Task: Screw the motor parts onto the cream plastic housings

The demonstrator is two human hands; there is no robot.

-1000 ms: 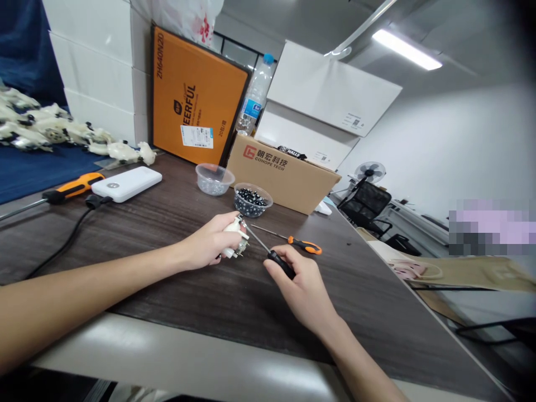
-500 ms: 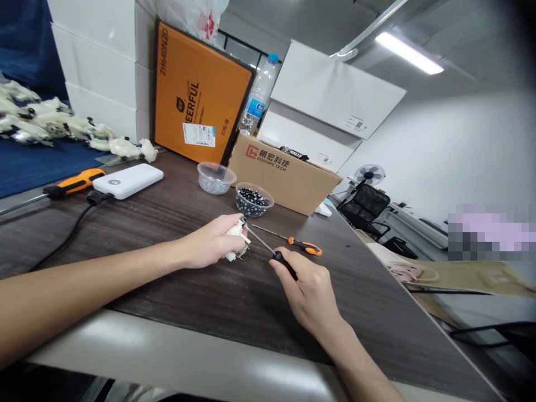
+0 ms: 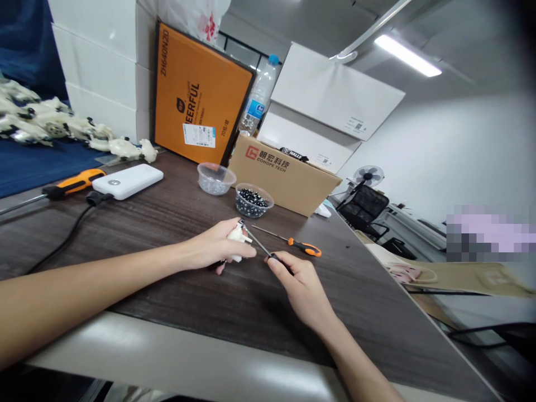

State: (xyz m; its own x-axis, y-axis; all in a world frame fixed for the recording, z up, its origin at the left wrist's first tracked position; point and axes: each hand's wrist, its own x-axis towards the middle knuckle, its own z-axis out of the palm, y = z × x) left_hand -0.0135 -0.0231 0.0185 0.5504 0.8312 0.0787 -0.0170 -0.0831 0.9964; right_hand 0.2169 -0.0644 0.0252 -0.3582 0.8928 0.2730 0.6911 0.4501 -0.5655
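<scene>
My left hand is closed around a small white plastic part on the dark wooden table. My right hand grips the black handle of a thin screwdriver, whose tip meets the top of the white part. Beyond my hands stand a clear bowl of dark screws and a clear bowl of pale screws. A small orange-handled screwdriver lies just past my right hand.
A white power bank with a black cable and a large orange-handled screwdriver lie at the left. White plastic parts lie on blue cloth. An orange box, a cardboard box and a water bottle stand behind.
My right hand has slid closer to the white part, hiding more of the screwdriver handle. My left fingers have shifted round the part, covering more of it.
</scene>
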